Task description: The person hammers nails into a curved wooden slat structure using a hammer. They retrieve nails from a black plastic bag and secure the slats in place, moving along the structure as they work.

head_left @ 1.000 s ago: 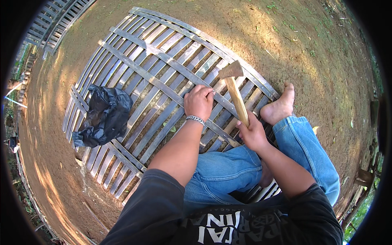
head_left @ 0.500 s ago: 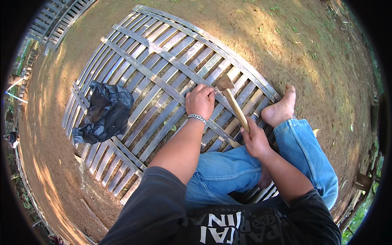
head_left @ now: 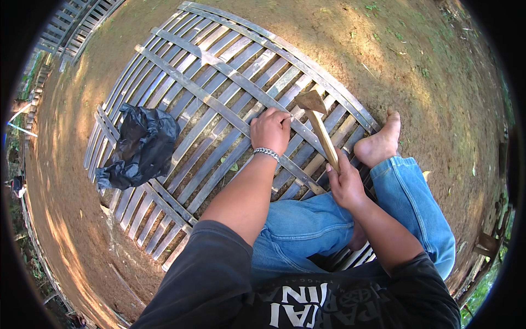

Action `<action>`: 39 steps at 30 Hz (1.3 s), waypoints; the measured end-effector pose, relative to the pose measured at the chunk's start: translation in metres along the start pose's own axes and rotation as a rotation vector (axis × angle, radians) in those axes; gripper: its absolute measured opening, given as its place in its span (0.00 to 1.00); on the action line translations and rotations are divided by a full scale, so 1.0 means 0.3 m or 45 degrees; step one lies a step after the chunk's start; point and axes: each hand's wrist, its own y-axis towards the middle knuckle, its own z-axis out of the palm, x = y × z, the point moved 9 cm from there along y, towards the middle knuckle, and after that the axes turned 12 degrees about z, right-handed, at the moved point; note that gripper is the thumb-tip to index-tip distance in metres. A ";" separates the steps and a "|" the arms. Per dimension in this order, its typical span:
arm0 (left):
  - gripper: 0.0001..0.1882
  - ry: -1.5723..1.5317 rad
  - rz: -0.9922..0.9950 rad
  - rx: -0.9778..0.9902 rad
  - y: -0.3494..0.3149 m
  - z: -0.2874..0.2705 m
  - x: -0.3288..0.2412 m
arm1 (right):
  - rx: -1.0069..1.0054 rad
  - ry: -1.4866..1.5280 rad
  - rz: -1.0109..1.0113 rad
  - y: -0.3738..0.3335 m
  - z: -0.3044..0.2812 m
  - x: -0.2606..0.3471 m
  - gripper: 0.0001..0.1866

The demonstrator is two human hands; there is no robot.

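My right hand (head_left: pixel 346 181) is closed round the lower wooden handle of a small hatchet (head_left: pixel 322 134). Its rusty, flared metal head is raised a little above the slats. Just left of that head, my left hand (head_left: pixel 270 131) rests on a long crosspiece of the slatted wooden panel (head_left: pixel 235 82). Its thumb and forefinger are pinched on a small thin piece, nail-like but too tiny to make out clearly. The panel lies on the ground, made of many narrow strips crossed by longer battens.
A crumpled black plastic bag (head_left: pixel 145 142) lies on the panel's left part. My bare foot (head_left: pixel 379 141) rests by the panel's right edge, and my jeans-clad legs (head_left: pixel 307 233) are folded over its near side. Brown soil (head_left: pixel 438 137) surrounds it. Another slatted panel (head_left: pixel 74 27) stands far left.
The hatchet head has shifted slightly up and to the right, away from my left fingertips. My left hand stays at nearly the same spot on the crosspiece.
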 end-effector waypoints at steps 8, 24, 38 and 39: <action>0.06 0.002 -0.008 0.014 0.005 0.001 -0.002 | 0.008 -0.023 0.020 0.006 -0.026 0.019 0.25; 0.06 0.013 -0.002 0.016 0.000 -0.002 -0.004 | 0.048 -0.181 0.007 -0.005 0.012 -0.008 0.25; 0.12 0.070 -0.045 -0.172 0.196 -0.094 0.079 | -0.018 0.074 0.143 0.008 -0.048 -0.043 0.27; 0.16 0.160 -0.001 -0.196 0.250 -0.100 0.053 | -0.013 0.065 0.151 0.004 -0.046 -0.045 0.27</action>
